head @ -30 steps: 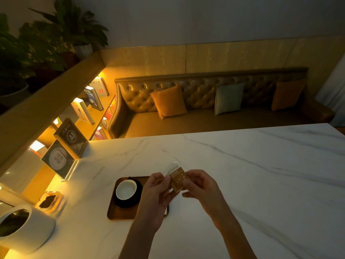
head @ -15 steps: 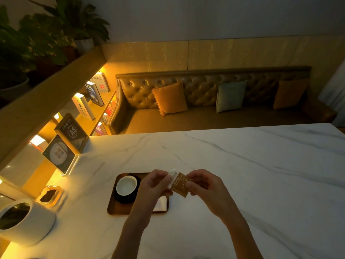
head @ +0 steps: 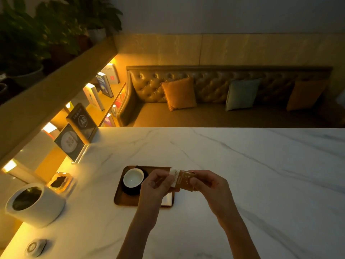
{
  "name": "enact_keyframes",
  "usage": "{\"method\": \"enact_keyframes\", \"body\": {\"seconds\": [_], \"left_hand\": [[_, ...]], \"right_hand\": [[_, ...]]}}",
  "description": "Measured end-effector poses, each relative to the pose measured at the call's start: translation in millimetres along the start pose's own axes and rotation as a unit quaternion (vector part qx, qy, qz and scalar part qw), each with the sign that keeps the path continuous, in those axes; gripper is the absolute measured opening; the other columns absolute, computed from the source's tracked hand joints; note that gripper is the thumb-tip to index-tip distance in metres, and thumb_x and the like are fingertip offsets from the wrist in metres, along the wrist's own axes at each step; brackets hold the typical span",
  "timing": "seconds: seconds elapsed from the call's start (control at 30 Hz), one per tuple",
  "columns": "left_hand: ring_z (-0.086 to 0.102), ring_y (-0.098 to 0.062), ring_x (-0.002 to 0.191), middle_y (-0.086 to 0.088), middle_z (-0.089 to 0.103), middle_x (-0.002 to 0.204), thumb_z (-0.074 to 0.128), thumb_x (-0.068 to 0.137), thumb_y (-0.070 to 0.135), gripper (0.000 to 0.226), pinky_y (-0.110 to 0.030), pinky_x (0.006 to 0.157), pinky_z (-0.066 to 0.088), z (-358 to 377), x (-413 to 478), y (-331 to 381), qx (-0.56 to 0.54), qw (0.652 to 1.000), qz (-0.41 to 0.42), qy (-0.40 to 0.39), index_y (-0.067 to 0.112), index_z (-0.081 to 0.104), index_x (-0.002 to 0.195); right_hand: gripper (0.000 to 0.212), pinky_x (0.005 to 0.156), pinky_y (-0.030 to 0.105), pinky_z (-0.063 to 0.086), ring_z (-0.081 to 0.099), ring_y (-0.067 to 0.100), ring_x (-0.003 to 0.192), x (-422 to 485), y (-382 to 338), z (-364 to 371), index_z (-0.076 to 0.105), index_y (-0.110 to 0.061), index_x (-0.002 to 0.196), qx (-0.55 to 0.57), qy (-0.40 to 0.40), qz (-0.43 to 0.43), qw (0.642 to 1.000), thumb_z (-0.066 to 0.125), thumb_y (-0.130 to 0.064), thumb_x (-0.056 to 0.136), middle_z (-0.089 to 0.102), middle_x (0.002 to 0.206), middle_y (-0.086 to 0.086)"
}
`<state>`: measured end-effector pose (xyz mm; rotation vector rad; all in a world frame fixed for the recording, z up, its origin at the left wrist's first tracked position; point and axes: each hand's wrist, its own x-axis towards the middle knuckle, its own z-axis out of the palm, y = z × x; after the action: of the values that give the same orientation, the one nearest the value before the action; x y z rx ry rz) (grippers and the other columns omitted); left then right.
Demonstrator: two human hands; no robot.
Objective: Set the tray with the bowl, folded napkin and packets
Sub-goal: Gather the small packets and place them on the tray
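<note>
A small brown wooden tray [head: 123, 200] lies on the white marble table. In its left half stands a dark bowl with a white inside [head: 133, 179]. Something pale [head: 168, 200], perhaps the folded napkin, shows at the tray's right end, mostly hidden under my left hand. Both hands hold brown packets with a white end [head: 182, 181] just above the tray's right edge. My left hand [head: 156, 186] pinches the white end. My right hand [head: 207, 185] grips the brown end.
At the table's left edge stand a white round pot [head: 35, 204], a small glass dish with dark contents [head: 59, 182] and a small round object [head: 35, 247]. Framed signs [head: 74, 139] stand at the far left corner. A sofa lies beyond the table.
The packets have turned from upright to lying more level between my hands, and shifted slightly to the right. Both hands kept their hold.
</note>
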<state>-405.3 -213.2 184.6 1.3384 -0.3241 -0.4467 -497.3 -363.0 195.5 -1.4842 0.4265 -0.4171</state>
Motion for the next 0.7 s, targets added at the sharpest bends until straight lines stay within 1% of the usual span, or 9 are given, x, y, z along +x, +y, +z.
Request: {"method": "enact_keyframes", "body": {"seconds": [0.13, 0.2, 0.27, 0.33, 0.37, 0.47, 0.53, 0.6, 0.7], "left_hand": [[0.071, -0.028, 0.096, -0.003, 0.072, 0.096, 0.071, 0.078, 0.028, 0.014, -0.034, 0.072, 0.061, -23, -8, 0, 0.01, 0.999, -0.04, -0.036, 0.02, 0.07, 0.089], [0.071, -0.027, 0.097, -0.004, 0.072, 0.098, 0.072, 0.077, 0.027, 0.016, -0.034, 0.074, 0.06, -34, -13, -3, 0.014, 0.997, -0.066, -0.036, 0.018, 0.071, 0.091], [0.071, -0.027, 0.097, -0.005, 0.072, 0.099, 0.071, 0.08, 0.022, 0.014, -0.035, 0.075, 0.06, -42, -19, -7, 0.019, 0.996, -0.088, -0.023, 0.016, 0.071, 0.092], [0.072, -0.027, 0.094, -0.006, 0.073, 0.096, 0.068, 0.085, 0.013, 0.008, -0.037, 0.074, 0.061, -51, -23, -12, 0.022, 0.994, -0.11, 0.01, 0.016, 0.072, 0.091], [0.072, -0.026, 0.092, -0.007, 0.072, 0.096, 0.067, 0.086, 0.009, 0.009, -0.036, 0.073, 0.061, -55, -25, -15, 0.026, 0.992, -0.123, 0.033, 0.016, 0.072, 0.091], [0.074, -0.024, 0.088, -0.012, 0.071, 0.1, 0.067, 0.087, 0.008, 0.012, -0.032, 0.069, 0.061, -69, -24, -23, 0.04, 0.98, -0.168, 0.1, 0.008, 0.071, 0.099], [0.075, -0.021, 0.083, -0.011, 0.071, 0.099, 0.068, 0.087, 0.01, 0.015, -0.031, 0.066, 0.061, -79, -19, -28, 0.06, 0.97, -0.196, 0.134, 0.007, 0.07, 0.102], [0.075, -0.019, 0.078, -0.007, 0.073, 0.095, 0.069, 0.087, 0.012, 0.013, -0.028, 0.063, 0.061, -89, -11, -32, 0.084, 0.963, -0.211, 0.148, 0.01, 0.071, 0.1], [0.074, -0.02, 0.071, -0.005, 0.075, 0.089, 0.071, 0.086, 0.014, 0.013, -0.025, 0.06, 0.06, -106, 8, -40, 0.121, 0.958, -0.225, 0.134, 0.011, 0.073, 0.098]], "right_hand": [[0.015, 0.061, 0.018, 0.055, 0.071, 0.012, 0.081, -1, 10, 7, 0.075, -0.021, 0.092, 0.024, -0.027, 0.037, 0.999, 0.069, -0.011, 0.083, 0.076, 0.09, 0.0], [0.013, 0.059, 0.019, 0.055, 0.069, 0.01, 0.072, -2, 17, 13, 0.076, -0.02, 0.091, 0.035, -0.028, 0.068, 0.997, 0.069, -0.013, 0.083, 0.076, 0.087, 0.002], [0.012, 0.059, 0.019, 0.055, 0.068, 0.009, 0.068, -3, 26, 22, 0.077, -0.021, 0.089, 0.037, -0.028, 0.099, 0.994, 0.069, -0.015, 0.083, 0.076, 0.084, 0.002], [0.011, 0.059, 0.019, 0.055, 0.07, 0.01, 0.069, -3, 35, 33, 0.077, -0.025, 0.087, 0.035, -0.031, 0.125, 0.991, 0.07, -0.017, 0.083, 0.076, 0.084, 0.001], [0.011, 0.059, 0.019, 0.056, 0.071, 0.011, 0.072, -2, 39, 39, 0.077, -0.026, 0.086, 0.034, -0.031, 0.138, 0.989, 0.07, -0.019, 0.083, 0.076, 0.086, 0.0], [0.011, 0.062, 0.019, 0.057, 0.073, 0.013, 0.082, 1, 52, 58, 0.076, -0.024, 0.092, 0.044, -0.036, 0.183, 0.981, 0.07, -0.022, 0.083, 0.077, 0.09, -0.001], [0.015, 0.065, 0.021, 0.058, 0.073, 0.015, 0.085, 7, 62, 68, 0.075, -0.02, 0.098, 0.051, -0.044, 0.22, 0.973, 0.069, -0.022, 0.084, 0.077, 0.092, 0.001], [0.017, 0.069, 0.023, 0.059, 0.073, 0.017, 0.087, 13, 71, 75, 0.074, -0.019, 0.101, 0.048, -0.052, 0.246, 0.967, 0.068, -0.021, 0.085, 0.076, 0.094, 0.003], [0.015, 0.071, 0.024, 0.059, 0.073, 0.017, 0.089, 25, 82, 84, 0.073, -0.022, 0.1, 0.042, -0.053, 0.264, 0.962, 0.068, -0.02, 0.086, 0.076, 0.094, 0.001]]}}
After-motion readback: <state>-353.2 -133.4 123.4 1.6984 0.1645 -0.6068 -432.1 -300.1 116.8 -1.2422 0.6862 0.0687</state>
